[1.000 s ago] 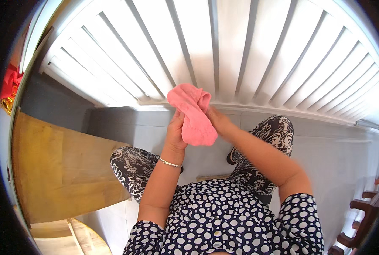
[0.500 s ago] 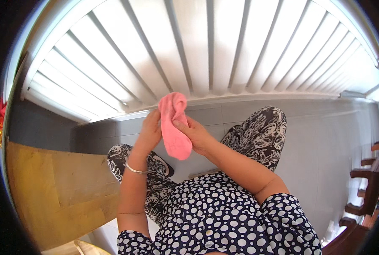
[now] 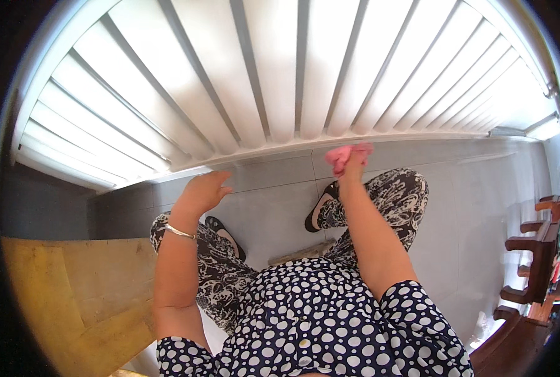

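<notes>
Right hand [image 3: 353,168] is clamped on crumpled pink cloth [image 3: 339,157], over floor [image 3: 274,217], by lower edge of white slatted panel [image 3: 277,75]. Left hand [image 3: 203,192] is empty, fingers apart. Handling looks unfinished: cloth not spread or set down.

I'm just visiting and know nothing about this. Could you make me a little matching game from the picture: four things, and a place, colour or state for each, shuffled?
Things:
1. Pink cloth
2. Left hand
3. Bracelet
4. Wooden board

Places, colours, states:
A. Silvery
B. Yellowish, at the picture's lower left
C. Gripped by the right hand
D. Holding nothing

Pairs: 1-C, 2-D, 3-A, 4-B
</notes>
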The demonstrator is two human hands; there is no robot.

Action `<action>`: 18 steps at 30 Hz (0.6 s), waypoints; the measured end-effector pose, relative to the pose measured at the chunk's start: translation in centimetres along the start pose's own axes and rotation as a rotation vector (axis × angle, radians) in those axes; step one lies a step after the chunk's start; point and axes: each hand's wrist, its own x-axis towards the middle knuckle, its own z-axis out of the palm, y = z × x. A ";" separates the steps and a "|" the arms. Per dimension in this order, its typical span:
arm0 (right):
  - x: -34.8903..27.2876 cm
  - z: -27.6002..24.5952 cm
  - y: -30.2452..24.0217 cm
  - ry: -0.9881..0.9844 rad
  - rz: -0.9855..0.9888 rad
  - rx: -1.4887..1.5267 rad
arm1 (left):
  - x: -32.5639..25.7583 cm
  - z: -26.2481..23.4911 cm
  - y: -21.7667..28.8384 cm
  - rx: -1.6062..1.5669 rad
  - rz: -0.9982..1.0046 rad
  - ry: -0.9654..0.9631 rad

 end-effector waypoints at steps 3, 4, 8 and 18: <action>3.1 0.4 -3.8 0.095 -0.033 0.121 | -0.3 -0.3 -0.2 0.051 -0.035 -0.016; 3.5 0.4 -4.7 0.128 -0.038 0.100 | -0.5 -0.3 -0.3 0.055 -0.038 -0.002; 4.0 0.1 -5.4 0.002 -0.044 -0.175 | -1.7 -0.4 -0.6 0.062 -0.044 0.055; -4.8 7.3 5.0 -0.578 0.248 -0.244 | -3.8 1.3 0.7 0.097 0.079 0.051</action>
